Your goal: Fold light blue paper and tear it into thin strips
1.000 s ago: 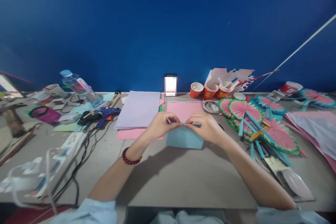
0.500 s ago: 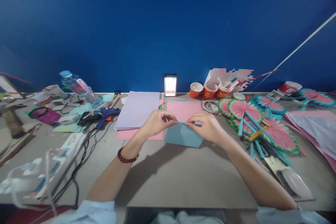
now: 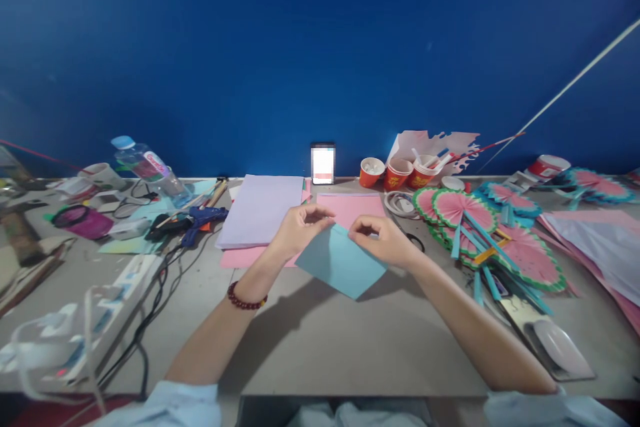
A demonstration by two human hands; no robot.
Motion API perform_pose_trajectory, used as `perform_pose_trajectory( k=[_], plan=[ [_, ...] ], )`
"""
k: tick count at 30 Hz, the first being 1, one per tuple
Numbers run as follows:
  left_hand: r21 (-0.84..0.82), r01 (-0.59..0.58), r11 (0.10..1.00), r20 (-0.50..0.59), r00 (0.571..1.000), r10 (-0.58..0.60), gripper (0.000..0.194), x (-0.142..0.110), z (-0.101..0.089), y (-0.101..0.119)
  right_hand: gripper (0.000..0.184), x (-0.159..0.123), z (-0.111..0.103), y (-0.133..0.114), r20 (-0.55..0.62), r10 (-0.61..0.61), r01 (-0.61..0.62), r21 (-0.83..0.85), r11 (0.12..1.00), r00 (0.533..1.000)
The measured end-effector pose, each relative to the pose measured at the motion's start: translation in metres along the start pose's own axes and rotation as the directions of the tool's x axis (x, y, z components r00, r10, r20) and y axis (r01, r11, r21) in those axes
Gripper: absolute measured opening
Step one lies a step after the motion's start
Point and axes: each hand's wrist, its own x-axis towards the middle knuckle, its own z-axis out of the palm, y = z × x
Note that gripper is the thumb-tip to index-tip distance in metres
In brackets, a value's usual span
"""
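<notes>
A light blue sheet of paper [image 3: 345, 263] hangs at a slant between my hands, one corner pointing down towards the table. My left hand [image 3: 303, 230] pinches its upper edge between thumb and fingers, a beaded bracelet on that wrist. At the same edge, a little to the right, my right hand [image 3: 381, 239] has its fingers curled onto the paper. Behind the hands lies a pink sheet [image 3: 353, 205]. To the left, a stack of pale lilac paper [image 3: 263, 207] rests over more pink paper.
A phone [image 3: 323, 163] stands against the blue wall. Red paper cups [image 3: 399, 173] and watermelon-patterned paper fans [image 3: 463, 210] are at the right, with a computer mouse [image 3: 560, 347] nearer. On the left are a bottle [image 3: 150, 167], a glue gun [image 3: 200, 220] and a power strip [image 3: 113, 313].
The light blue paper has turned from nearly square-on to a diamond-like slant, its corner now pointing down. My right hand's fingers have curled more.
</notes>
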Motion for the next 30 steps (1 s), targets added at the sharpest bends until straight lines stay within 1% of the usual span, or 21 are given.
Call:
perform_pose_trajectory(
  k=[2,4,7,10,13,15,18,22,27,30],
  plan=[
    [0.032,-0.051,0.998,0.011,0.999,0.051,0.02,-0.001,0.003,-0.001,0.015,0.001,0.002,0.004,0.063,0.013,-0.015,0.032,0.999,0.998],
    [0.061,-0.075,0.995,0.032,0.997,0.073,0.019,-0.002,0.005,0.0,0.019,0.002,0.004,0.007,0.098,0.01,-0.015,0.046,0.999,0.995],
    [0.056,-0.077,0.995,0.036,0.996,0.075,0.021,-0.004,0.007,0.001,0.025,0.004,0.007,0.01,0.08,0.0,-0.004,0.048,0.999,0.997],
    [0.018,-0.039,0.999,0.038,0.999,0.039,0.026,-0.004,0.006,0.001,0.026,0.005,0.009,0.012,0.03,0.003,-0.005,0.069,0.998,1.0],
    [0.01,0.026,1.0,0.123,0.992,-0.027,0.029,-0.004,0.005,-0.002,0.026,0.005,0.011,0.012,0.015,0.01,-0.011,0.094,0.995,1.0],
    [0.008,0.056,0.998,0.142,0.988,-0.056,0.031,-0.004,0.005,-0.003,0.026,0.005,0.012,0.014,0.017,0.016,-0.017,0.091,0.996,1.0],
    [-0.007,0.074,0.997,0.114,0.991,-0.073,0.032,-0.004,0.008,-0.004,0.027,0.005,0.014,0.018,0.008,0.028,-0.029,0.083,0.996,1.0],
    [-0.017,0.058,0.998,0.083,0.995,-0.056,0.028,-0.004,0.01,0.0,0.029,0.006,0.016,0.02,0.008,0.051,-0.051,0.103,0.993,0.999],
    [-0.048,0.094,0.994,0.031,0.995,-0.093,0.031,-0.003,0.009,0.0,0.029,0.005,0.018,0.018,0.1,0.117,-0.138,0.232,0.963,0.988],
    [-0.055,0.074,0.996,-0.03,0.997,-0.075,0.03,-0.001,0.008,-0.002,0.028,0.005,0.019,0.021,0.14,0.128,-0.163,0.276,0.947,0.982]
  ],
)
